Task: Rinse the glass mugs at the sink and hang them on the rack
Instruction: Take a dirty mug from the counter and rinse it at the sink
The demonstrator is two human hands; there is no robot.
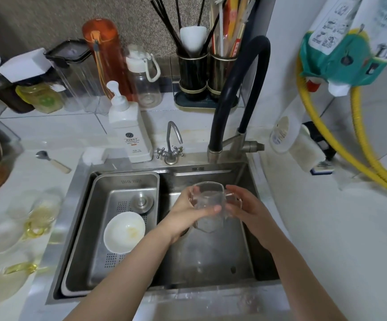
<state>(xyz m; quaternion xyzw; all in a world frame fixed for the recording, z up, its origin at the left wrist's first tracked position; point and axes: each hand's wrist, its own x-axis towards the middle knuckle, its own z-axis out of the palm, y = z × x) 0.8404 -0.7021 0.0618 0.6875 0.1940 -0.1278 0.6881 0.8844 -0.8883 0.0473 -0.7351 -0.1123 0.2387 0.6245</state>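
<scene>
We've got the glass mug (207, 206) up over the sink (211, 256), caught between both hands. Our left hand (188, 213) wraps it from the near-left side, thumb laid across the front wall. Our right hand (245, 209) curls round the far-right side, where the handle sits. Just left of our left wrist, a white bowl (124, 231) lies in the steel drain tray (109, 228).

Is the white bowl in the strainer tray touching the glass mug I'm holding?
Apart. The head view shows the white bowl lying in the strainer tray, while the glass mug is over the main basin, with the tray's wall between them.
</scene>
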